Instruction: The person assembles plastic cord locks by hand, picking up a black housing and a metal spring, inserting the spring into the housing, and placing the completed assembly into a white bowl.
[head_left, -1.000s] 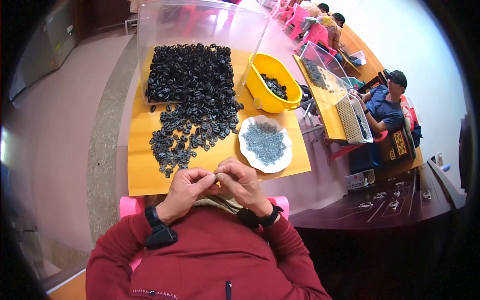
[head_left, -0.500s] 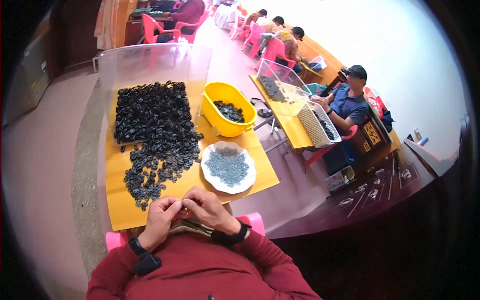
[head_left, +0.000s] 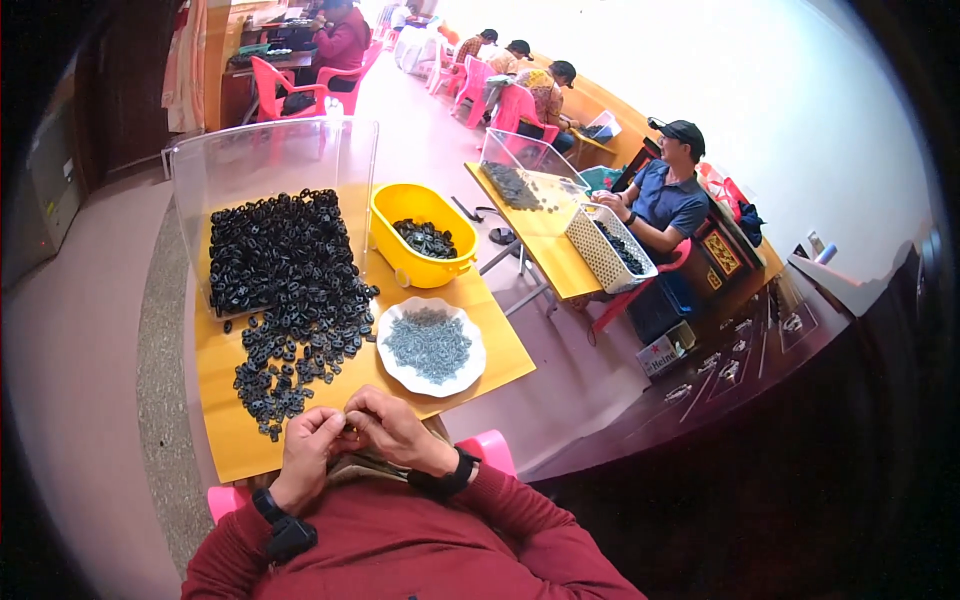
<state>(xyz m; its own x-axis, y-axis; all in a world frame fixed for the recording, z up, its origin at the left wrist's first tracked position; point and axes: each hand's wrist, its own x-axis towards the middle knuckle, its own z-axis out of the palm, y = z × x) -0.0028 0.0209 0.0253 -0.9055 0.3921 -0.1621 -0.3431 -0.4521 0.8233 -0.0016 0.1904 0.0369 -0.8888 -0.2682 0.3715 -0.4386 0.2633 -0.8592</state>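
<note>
My left hand (head_left: 308, 450) and my right hand (head_left: 398, 432) meet at the fingertips over the table's near edge. Both are closed in a pinch; whatever small thing they hold is hidden by the fingers. Just beyond them spreads a heap of small black oval plastic pieces with holes (head_left: 285, 255), spilling out of a clear plastic bin (head_left: 270, 150) lying on its side. A white scalloped plate (head_left: 470, 375) to the right of the heap carries many tiny grey, glassy-looking parts (head_left: 428, 345). Behind the plate, a yellow tub (head_left: 440, 272) contains more black pieces.
My wooden table (head_left: 505, 365) has a pink chair (head_left: 492, 450) at its near edge. To the right, a person in a blue shirt and cap (head_left: 672, 195) sits at another table with a white perforated basket (head_left: 605, 255). Several more people sit on pink chairs farther back.
The view has shifted, so the table and its things sit slightly lower and farther left. My hands stay pinched together. The person on the right has raised and turned their head.
</note>
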